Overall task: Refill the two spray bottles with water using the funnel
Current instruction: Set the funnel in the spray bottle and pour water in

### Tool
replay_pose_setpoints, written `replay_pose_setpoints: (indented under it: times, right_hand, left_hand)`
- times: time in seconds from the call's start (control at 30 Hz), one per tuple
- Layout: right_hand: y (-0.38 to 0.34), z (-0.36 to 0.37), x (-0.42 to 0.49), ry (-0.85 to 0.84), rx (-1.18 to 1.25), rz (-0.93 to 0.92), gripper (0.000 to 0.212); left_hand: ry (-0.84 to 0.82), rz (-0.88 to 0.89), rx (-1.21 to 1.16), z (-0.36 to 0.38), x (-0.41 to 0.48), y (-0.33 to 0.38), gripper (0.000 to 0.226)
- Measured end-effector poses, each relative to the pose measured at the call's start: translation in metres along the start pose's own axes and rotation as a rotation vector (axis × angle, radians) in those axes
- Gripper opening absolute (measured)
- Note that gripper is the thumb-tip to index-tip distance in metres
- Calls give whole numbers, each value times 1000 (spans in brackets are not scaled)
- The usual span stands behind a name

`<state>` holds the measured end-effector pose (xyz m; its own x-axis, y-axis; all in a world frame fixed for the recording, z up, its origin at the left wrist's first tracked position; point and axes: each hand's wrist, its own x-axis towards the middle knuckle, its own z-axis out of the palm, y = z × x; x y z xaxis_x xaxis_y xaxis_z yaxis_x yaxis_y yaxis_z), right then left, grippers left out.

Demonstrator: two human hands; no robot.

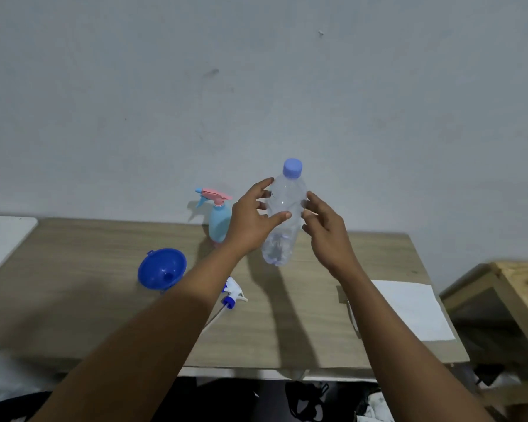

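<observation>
A clear plastic water bottle [282,208] with a purple-blue cap stands upright over the middle of the wooden table [287,330], with a little water in its bottom. My left hand [252,220] grips its left side, thumb across the front. My right hand [323,229] touches the bottle's right side with its fingertips. A light blue spray bottle [219,220] with a pink trigger stands behind my left hand. The blue funnel [161,268] lies on the table to the left. A white and blue spray head [233,295] with its tube lies by my left forearm.
A white sheet [409,309] lies on the table's right part. A white surface [0,239] adjoins the table at the far left, and a wooden shelf unit [512,287] stands to the right. A plain wall rises right behind the table.
</observation>
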<state>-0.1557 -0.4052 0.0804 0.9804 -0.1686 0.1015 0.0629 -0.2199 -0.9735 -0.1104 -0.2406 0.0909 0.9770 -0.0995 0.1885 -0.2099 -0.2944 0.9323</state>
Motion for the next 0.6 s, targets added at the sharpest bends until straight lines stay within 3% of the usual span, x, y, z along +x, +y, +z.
replay_pose_setpoints:
  times: [0.47,0.6]
  right_hand:
    - [11,2,-100,-90,-8,-14,35]
    - [2,4,-101,-65,-30,-19,31]
  left_hand:
    - [103,-95,-100,-10,-123,-7,72]
    - [124,-60,72,-7,-129,-6,81]
